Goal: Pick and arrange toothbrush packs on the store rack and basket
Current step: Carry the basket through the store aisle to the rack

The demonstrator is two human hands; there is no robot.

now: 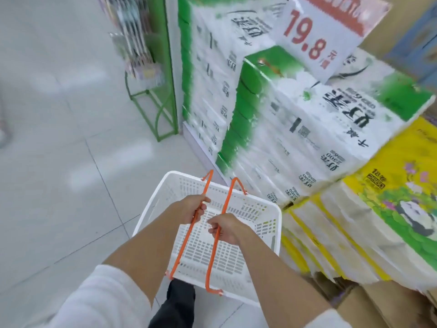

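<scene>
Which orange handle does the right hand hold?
The handle nearer the stacked packs; the right hand grips it, the left hand grips the other handle.

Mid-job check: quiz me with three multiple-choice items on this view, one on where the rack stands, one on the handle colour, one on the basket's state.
1. Where is the green rack relative to the basket?
A. Ahead and to the left
B. Inside it
C. Directly under it

2. What colour are the basket's handles?
A. Blue
B. Orange
C. Black

3. What state is the basket in?
A. Full of packs
B. Empty, held up by both hands
C. Upturned on the floor

Answers:
1. A, the rack stands beyond the basket, on the left.
2. B, both handles are orange.
3. B, the left hand and right hand each grip a handle, and the bare bottom shows.
</scene>
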